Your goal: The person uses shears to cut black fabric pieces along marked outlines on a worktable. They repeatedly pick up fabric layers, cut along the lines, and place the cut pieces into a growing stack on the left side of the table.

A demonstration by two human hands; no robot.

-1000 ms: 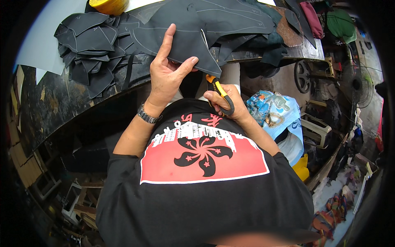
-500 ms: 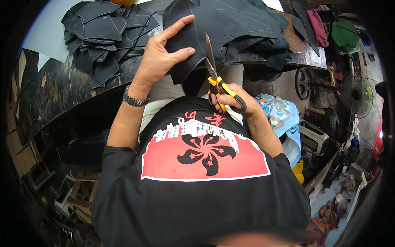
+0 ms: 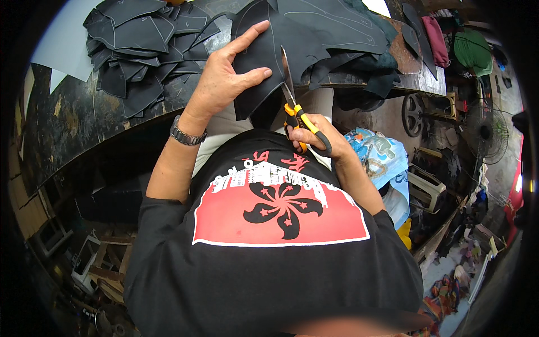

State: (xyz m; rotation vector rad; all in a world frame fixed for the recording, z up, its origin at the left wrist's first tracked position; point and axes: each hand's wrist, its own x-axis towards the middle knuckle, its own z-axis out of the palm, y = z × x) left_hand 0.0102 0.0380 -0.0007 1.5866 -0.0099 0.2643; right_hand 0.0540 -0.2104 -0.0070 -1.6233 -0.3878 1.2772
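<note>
My left hand is at the near edge of a large black leather sheet marked with pale outlines. Its thumb and index finger lie spread on top, while its other fingers are hidden beneath. A flap of the sheet hangs over the table's front edge. In my right hand are scissors with yellow and black handles, fingers wrapped through the grips. The blades point away from me, with the upper one over the leather and the sheet's edge between them. More dark pieces lie under the sheet at right.
Cut black pieces are heaped on the worn table at left, beside a white sheet. Right of my knees are a blue patterned cloth, a white plastic stool, a black handwheel and a standing fan.
The leather has shifted and turned slightly to the right, with my left hand moving a little along with it. The scissors stay at nearly the same place, their handles slightly closer together.
</note>
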